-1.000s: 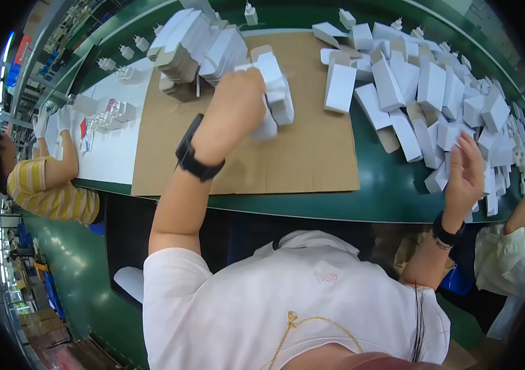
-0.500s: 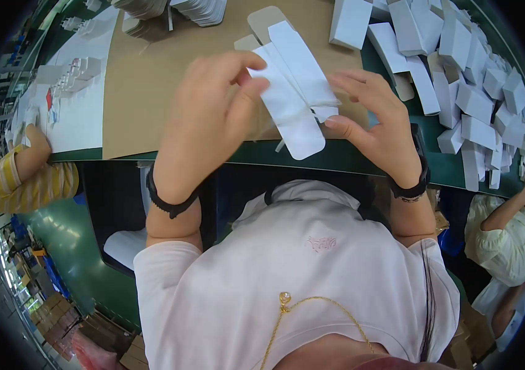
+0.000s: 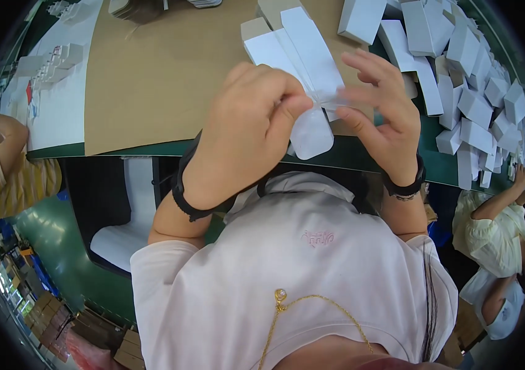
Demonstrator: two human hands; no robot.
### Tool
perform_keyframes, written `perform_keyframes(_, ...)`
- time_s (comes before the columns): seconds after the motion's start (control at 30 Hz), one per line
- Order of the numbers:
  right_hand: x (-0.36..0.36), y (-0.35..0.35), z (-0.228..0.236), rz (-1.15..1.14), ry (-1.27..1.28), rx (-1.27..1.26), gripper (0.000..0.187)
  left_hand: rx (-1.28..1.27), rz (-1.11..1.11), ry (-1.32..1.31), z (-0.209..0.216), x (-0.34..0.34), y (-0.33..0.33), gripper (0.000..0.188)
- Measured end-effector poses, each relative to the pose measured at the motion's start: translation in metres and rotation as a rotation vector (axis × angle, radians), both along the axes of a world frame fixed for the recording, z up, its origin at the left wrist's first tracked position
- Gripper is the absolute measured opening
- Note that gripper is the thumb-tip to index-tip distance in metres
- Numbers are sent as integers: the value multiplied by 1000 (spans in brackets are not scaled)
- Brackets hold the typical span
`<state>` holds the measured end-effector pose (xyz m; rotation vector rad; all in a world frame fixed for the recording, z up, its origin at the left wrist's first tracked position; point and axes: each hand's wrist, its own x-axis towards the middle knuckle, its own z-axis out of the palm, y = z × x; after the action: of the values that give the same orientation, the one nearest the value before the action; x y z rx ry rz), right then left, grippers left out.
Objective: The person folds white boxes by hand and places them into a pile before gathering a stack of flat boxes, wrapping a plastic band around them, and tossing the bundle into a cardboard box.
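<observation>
Carton at my fingertips, left pinching, right spread

White carton [image 3: 311,46] in front of me, mostly over the brown board [image 3: 157,80]. Looks flattish, lies slanted: far end leans left, near end toward me. 2 flaps at far end show greyish-tan inner faces. Rounded near flap reaches out over the table's front edge.

Left hand [image 3: 259,120]: thumb and index together, clamped on the carton close to its near end; other fingers curled. Right hand [image 3: 385,111]: fingers apart, thumb below, at the carton's right edge. Fingertips blurred, can't tell if they touch. Thin pale bit between the 2 hands, too blurred to name. Black band on each wrist, 2 total.

Right of the board: heap of white boxes [image 3: 459,46] on the green table [image 3: 432,151], lying at all angles, many overlapping. 1 box [image 3: 360,20] sits at the heap's left side, partly over the board. Top edge: 2 stacks [image 3: 142,9] of cartons, cut off by the frame.

Left: white sheet [image 3: 68,117] with a row of small white pieces [image 3: 59,65], 1 small red item [image 3: 28,92] near them. Co-worker in yellow stripes [image 3: 16,188] far left; co-worker in a pale top [image 3: 490,237] far right.
</observation>
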<state>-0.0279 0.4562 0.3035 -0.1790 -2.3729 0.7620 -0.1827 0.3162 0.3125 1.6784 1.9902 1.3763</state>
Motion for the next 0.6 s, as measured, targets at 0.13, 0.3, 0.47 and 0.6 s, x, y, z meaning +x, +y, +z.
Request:
perform_keyframes(0.13, 1, 3, 0, -56, -144, -103, 42, -47, 29, -88, -1, -2, 3, 11)
perform_keyframes(0.3, -7, 1, 5, 25, -187, -12, 42, 2, 23, -109, -5, 0, 8, 13)
perform_keyframes(0.47, -14, 1, 4, 62, -82, 64, 35, -4, 44, -168, -9, -2, 9, 15)
perform_keyframes(0.6, -10, -10, 5, -39, -15, 184, 31, -2, 71, -312, -12, 0, 8, 14)
